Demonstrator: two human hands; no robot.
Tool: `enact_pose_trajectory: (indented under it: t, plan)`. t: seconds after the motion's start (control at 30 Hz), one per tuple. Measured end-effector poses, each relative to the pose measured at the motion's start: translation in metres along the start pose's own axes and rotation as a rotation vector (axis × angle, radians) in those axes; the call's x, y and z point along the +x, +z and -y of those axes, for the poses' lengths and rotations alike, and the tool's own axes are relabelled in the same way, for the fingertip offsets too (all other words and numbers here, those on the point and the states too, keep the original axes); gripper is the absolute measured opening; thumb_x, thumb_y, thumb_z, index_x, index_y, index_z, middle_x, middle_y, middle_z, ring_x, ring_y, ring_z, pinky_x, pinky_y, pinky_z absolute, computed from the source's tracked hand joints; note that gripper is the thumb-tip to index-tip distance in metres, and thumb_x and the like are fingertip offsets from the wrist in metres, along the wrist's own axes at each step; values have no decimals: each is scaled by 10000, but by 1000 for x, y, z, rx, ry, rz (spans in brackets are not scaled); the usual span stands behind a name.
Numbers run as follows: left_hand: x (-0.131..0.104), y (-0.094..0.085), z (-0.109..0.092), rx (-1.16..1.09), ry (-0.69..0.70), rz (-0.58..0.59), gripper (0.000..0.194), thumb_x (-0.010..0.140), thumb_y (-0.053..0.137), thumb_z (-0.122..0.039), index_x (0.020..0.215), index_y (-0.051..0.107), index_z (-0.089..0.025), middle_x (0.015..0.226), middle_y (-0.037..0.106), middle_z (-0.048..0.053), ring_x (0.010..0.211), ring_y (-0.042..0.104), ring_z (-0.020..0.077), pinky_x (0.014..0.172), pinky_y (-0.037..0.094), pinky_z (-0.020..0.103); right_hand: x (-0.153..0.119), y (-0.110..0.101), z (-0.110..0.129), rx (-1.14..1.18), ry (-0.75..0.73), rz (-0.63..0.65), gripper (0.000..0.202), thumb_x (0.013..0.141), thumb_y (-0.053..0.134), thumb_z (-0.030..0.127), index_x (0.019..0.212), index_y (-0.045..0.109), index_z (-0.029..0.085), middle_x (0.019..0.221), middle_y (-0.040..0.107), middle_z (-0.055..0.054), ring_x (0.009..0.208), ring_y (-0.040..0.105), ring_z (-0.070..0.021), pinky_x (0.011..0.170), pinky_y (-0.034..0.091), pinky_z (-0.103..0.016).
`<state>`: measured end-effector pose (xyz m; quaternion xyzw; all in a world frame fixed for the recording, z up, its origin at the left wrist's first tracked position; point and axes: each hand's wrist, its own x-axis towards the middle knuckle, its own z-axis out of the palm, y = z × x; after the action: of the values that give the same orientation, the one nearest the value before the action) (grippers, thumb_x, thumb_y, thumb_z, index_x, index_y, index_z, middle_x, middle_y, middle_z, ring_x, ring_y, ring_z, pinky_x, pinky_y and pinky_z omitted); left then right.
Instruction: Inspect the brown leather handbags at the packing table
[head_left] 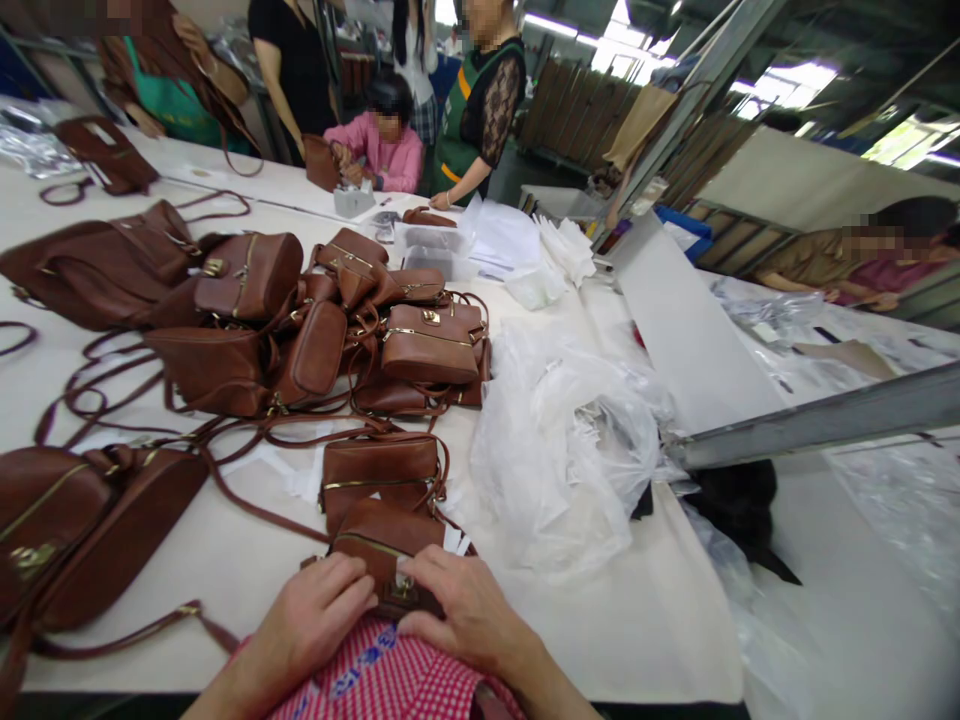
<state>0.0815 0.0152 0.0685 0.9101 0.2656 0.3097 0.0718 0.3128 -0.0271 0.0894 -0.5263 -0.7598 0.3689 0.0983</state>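
A small brown leather handbag (384, 547) lies at the near edge of the white table (645, 620), its gold clasp facing me. My left hand (319, 610) presses on its near left corner with curled fingers. My right hand (461, 605) grips its near right side, thumb by the clasp. A second brown handbag (379, 468) lies just beyond it, with white paper tucked beside it. My red-checked clothing (382, 680) shows below the hands.
Several brown handbags (315, 330) with long straps are piled across the table's middle and left. A heap of clear plastic bags (562, 450) sits to the right. A grey metal beam (817, 420) crosses at right. Other people work at the far end and far right.
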Motion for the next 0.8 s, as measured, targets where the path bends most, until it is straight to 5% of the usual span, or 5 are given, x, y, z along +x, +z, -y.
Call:
enact_pose_trajectory:
  t: [0.27,0.4,0.5,0.67,0.8]
  plan:
    - [7,2,4,85,78,-39,242,1015,443,-204,941,672,-176,906,702,55,818,657,165,733,563,268,15,-5,-9,-135,-65,20,79,948,599,245,1020,591,214,1001,681,-15,921,656,-177,727,471,-269]
    - [7,0,4,138,153,2,324,1005,382,-103,1053,687,-203,1095,717,70,991,658,186,809,578,281,24,-8,-6,-323,-92,70,98,941,604,290,997,580,213,939,701,-19,815,671,-197,587,405,-301]
    - [5,4,4,73,151,-6,281,1003,402,-102,978,671,-179,1066,723,61,1007,644,181,867,562,291,32,-11,-6,-449,-29,29,53,935,543,167,976,560,195,922,693,-35,781,665,-211,557,381,-323]
    - [6,5,1,-153,172,159,368,990,277,-38,794,547,-193,756,642,-21,749,591,119,1194,316,352,47,-29,-24,-452,136,-83,119,945,496,92,1015,558,166,1000,682,-64,878,664,-201,645,450,-301]
    - [5,0,2,-185,107,293,327,923,301,18,757,451,-221,700,539,-54,673,510,127,1224,189,417,53,-29,-29,-479,120,-148,114,945,491,99,977,563,181,954,677,-47,858,658,-198,623,444,-302]
